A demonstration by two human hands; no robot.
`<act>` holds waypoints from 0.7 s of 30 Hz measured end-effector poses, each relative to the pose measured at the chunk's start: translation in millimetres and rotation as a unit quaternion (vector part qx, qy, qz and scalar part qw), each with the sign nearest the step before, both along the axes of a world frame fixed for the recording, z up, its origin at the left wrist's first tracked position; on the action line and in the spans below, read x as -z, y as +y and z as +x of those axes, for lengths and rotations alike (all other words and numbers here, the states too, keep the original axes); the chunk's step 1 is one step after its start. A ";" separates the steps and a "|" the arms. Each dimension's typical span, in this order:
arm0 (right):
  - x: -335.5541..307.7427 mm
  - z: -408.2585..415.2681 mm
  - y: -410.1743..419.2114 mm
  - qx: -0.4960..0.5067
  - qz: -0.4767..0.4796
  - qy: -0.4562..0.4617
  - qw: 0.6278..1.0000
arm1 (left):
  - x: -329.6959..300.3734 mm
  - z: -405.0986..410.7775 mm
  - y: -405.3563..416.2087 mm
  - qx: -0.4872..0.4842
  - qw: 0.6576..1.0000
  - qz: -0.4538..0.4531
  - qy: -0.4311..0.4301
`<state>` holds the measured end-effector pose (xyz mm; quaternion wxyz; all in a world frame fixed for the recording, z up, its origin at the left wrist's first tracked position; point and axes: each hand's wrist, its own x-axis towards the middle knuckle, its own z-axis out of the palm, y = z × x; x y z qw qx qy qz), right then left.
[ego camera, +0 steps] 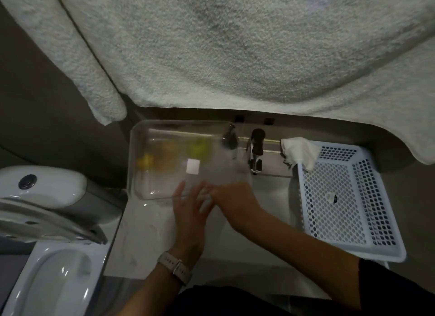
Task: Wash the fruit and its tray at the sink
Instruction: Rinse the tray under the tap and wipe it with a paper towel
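Observation:
A clear plastic tray [141, 165] with a white sticker is over the left side of the sink [268, 198], blurred by motion. Blurred fruit shows through it: a yellow piece [146, 162], an orange one [170, 155] and a green one [199, 147]; I cannot tell whether they lie in the tray or behind it. My left hand [189, 212], with a watch on its wrist, has straight fingers against the tray's near edge. My right hand [231, 196] grips the near right corner of the tray.
The faucet [256, 150] and a dark soap bottle [229, 139] stand behind the basin. A white perforated basket [348, 198] with a white cloth [299, 150] on its rim sits to the right. A toilet [47, 198] is on the left. A grey towel [235, 44] hangs overhead.

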<state>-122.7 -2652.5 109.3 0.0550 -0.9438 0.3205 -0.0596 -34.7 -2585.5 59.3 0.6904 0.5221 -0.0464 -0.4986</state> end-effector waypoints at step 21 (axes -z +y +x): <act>43.9 -49.3 -39.6 -0.044 -0.102 0.187 0.976 | -3.4 47.4 -27.5 -0.028 0.987 0.147 -0.063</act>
